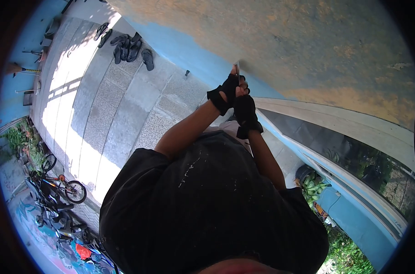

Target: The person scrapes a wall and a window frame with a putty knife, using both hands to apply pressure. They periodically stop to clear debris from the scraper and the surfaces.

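Observation:
Both my hands wear black fingerless gloves and are together in front of my chest, close to the wall (307, 50). My left hand (225, 93) is closed around what looks like a scraper (237, 68), whose thin metal blade points up against the wall. Just below and to the right, my right hand (247, 112) has its fingers curled at the tool's lower end, touching the left hand. The handle is hidden by the gloves. Patchy brown and grey covers much of the wall, with light blue paint along its lower part.
Several dark sandals (127, 48) lie on the paved floor (139, 93). A window with a pale ledge (321, 114) is at the right, and a potted plant (313, 186) stands below it. A bicycle (63, 185) and motorbikes (57, 214) are at the far left.

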### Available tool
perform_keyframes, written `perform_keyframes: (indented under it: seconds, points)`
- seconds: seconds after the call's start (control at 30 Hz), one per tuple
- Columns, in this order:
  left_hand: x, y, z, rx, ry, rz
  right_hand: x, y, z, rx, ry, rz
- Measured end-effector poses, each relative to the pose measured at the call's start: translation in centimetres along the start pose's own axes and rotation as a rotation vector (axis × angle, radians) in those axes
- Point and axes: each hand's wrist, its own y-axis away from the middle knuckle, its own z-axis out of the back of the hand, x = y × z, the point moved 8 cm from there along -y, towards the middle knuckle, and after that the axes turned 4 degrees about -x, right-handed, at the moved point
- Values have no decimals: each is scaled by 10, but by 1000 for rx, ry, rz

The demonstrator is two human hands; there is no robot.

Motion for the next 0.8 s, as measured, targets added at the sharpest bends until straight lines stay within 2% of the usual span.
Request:
perform_keyframes:
  seconds: [0.03, 0.07, 0.13, 0.17, 0.23, 0.37, 0.47, 0.53, 0.67, 0.73, 0.77, 0.8]
  points:
    - [7, -1, -1, -41, -24, 37, 1, 9, 13, 7, -57, -134]
    - [3, -2, -1, -41, -24, 28, 6, 5, 13, 10, -58, -125]
    - [3, -3, 3, -38, 19, 34, 0, 4, 5, 106, -67, -237]
    - [-2, -1, -1, 42, 60, 68, -1, 3, 1, 102, -64, -238]
    - [-9, -2, 2, 32, 52, 61, 10, 2, -7, 22, 30, -11]
    - [3, 5, -3, -44, -10, 21, 11, 7, 10, -58, -123, -71]
    - [-7, 3, 4, -41, -45, -2, 0, 5, -6, 33, -83, -173]
    - [-16, 1, 12, -62, 9, -26, 12, -3, -18, 13, 150, 114]
    - [-1, 9, -8, 14, 17, 44, 15, 4, -3, 5, 114, 94]
    - [-1, 7, -7, 44, -10, 69, 5, 8, 7, -60, -78, -70]
    - [-4, 6, -3, 34, 20, 51, 2, 4, 2, -59, -83, -68]
    - [-7, 1, 0, 29, 50, 38, 8, -8, -11, 14, 74, 74]
